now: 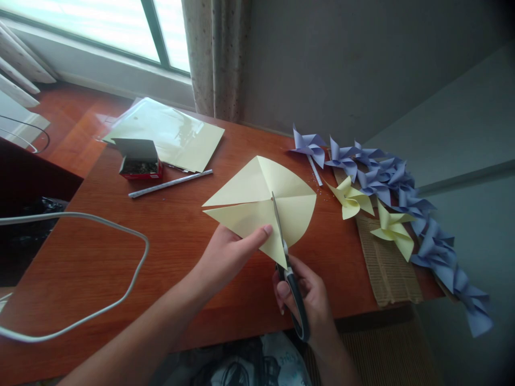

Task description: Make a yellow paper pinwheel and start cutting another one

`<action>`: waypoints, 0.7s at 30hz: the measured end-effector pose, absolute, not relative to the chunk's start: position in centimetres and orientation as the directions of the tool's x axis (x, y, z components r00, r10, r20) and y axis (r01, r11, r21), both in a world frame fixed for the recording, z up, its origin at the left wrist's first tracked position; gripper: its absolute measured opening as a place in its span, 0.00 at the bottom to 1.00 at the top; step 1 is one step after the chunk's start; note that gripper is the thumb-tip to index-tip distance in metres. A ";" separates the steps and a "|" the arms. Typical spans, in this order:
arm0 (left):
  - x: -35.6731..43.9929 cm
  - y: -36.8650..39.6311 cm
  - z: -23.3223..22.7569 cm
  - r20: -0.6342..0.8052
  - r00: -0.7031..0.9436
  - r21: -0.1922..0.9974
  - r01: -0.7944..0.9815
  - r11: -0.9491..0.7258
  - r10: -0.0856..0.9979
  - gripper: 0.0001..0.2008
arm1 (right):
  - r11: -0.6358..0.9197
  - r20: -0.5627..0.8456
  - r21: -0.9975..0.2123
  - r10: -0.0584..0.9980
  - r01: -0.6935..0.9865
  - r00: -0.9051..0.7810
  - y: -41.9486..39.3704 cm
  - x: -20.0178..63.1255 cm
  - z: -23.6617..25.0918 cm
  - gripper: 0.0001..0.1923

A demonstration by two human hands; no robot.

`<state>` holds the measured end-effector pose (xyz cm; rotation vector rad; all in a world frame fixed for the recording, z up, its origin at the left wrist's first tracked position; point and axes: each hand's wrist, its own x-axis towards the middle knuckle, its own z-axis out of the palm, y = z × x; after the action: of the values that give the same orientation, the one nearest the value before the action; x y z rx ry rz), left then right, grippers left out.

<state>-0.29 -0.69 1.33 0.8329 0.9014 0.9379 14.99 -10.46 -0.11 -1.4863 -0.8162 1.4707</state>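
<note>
My left hand (237, 246) grips a sheet of pale yellow paper (287, 177) by its lower left part, thumb on top and fingers beneath. One slit runs in from the paper's left corner toward the middle. In my right hand (308, 292) is a pair of scissors (298, 303) with black and grey handles. Their blades lie along the paper from its near corner, the tip close to the centre. Part of the lower blade is hidden by the paper.
Purple pinwheels (376, 182) and two yellow pinwheels (350, 198) lie at the right on corrugated cardboard (386, 273). At the back left are a paper pack (169, 134), a small red box (140, 169) and a paper straw (171, 184). A white cable (147, 244) loops at left.
</note>
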 end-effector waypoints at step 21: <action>-1.2 0.0 1.0 -0.187 0.058 0.903 -0.383 0.195 0.981 0.12 | -0.391 -0.383 -0.916 0.920 -0.093 -0.087 -11.2 16.7 -1.3 0.38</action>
<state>-1.18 -0.03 1.04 0.7872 0.9871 1.2141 16.70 -11.23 -1.33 -1.3761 -0.9606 1.5979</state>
